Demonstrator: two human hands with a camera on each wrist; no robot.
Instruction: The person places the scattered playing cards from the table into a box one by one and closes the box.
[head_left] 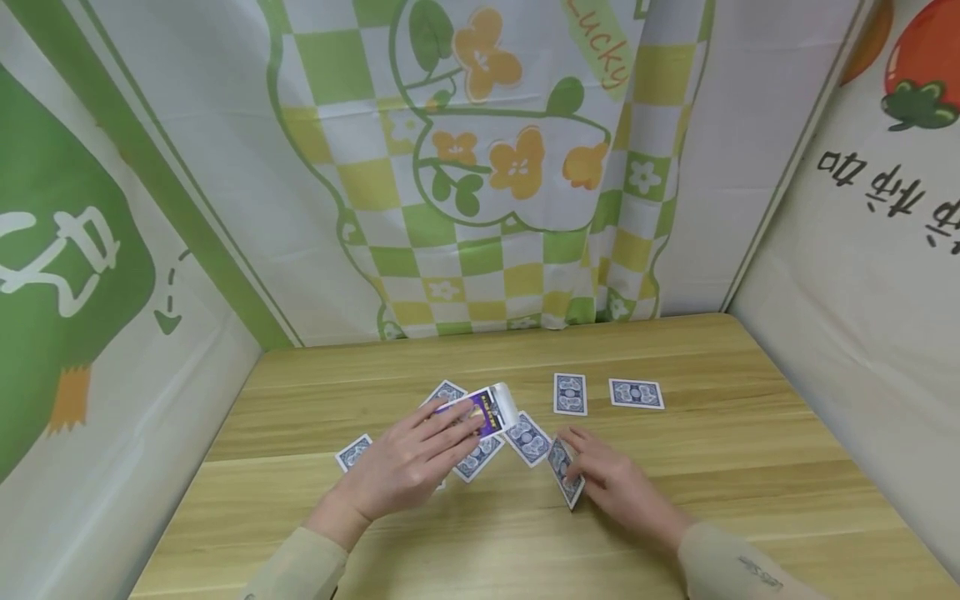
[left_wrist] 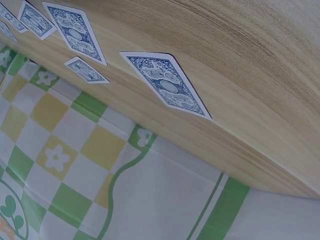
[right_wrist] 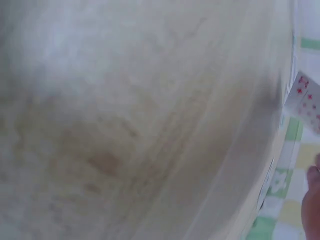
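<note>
a blue-backed card (head_left: 559, 467) is pinched by the right hand (head_left: 617, 482), tilted up from the counter (head_left: 750, 467), apparently for purchase; at its ten o'clock, a purple card box (head_left: 492, 412) is gripped by the left hand (head_left: 411, 458) over scattered cards (head_left: 528, 439).

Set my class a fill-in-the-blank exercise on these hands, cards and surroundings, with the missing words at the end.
The person's left hand holds a small purple-and-white box; the other hand, the ____ one, holds a tilted rectangular playing card.
The flat patterned cards on the wood-grain table are white and ____.
The white card face in the right wrist view bears ____ symbols.
Orange lettering on the green-and-white checkered cloth reads "____".
Missing words: right; blue; red; Lucky.
</note>
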